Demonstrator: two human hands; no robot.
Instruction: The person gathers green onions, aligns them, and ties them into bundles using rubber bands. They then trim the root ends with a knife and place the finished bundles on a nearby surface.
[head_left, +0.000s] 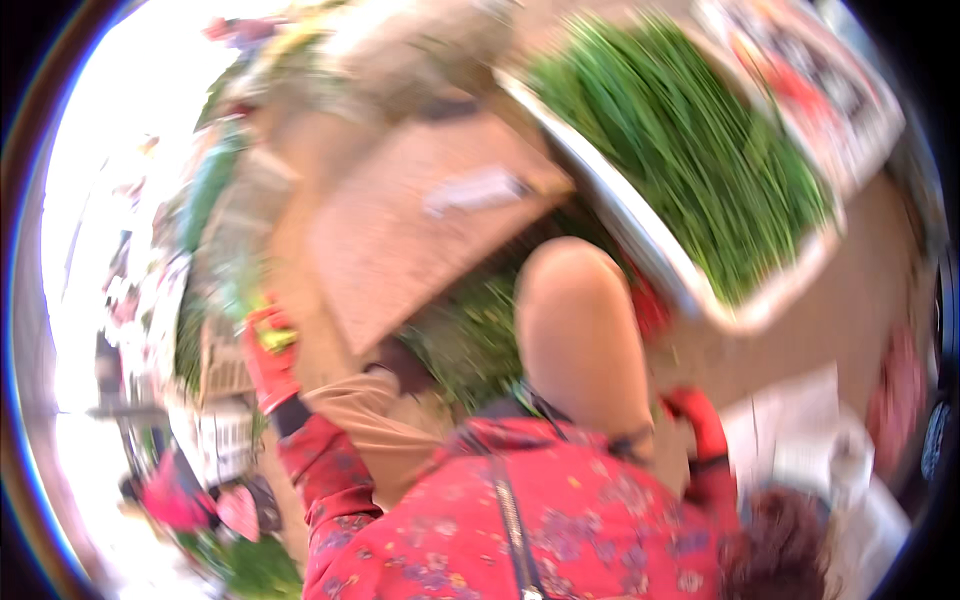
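My left hand (271, 356), in a red glove, reaches out to the left, past the edge of a flat pinkish-brown board (390, 240). A yellow-green patch (276, 339) shows at its fingers; blur hides whether this is a held thing or part of the glove. Low at my right side is my right hand (696, 421), also red-gloved, its fingers blurred. On the board lies a whitish elongated object (476, 190) with a dark end. Long green leafy stalks (682, 157), like chives, fill a white-rimmed crate (637, 225) beyond my raised knee (581, 322).
Loose green trimmings (480, 337) lie beneath the board's near edge. Another light box (862, 112) with red and dark print adjoins the crate. White sheets (780, 420) lie at right. Slatted crates (225, 360) and a pink item (176, 495) stand at left.
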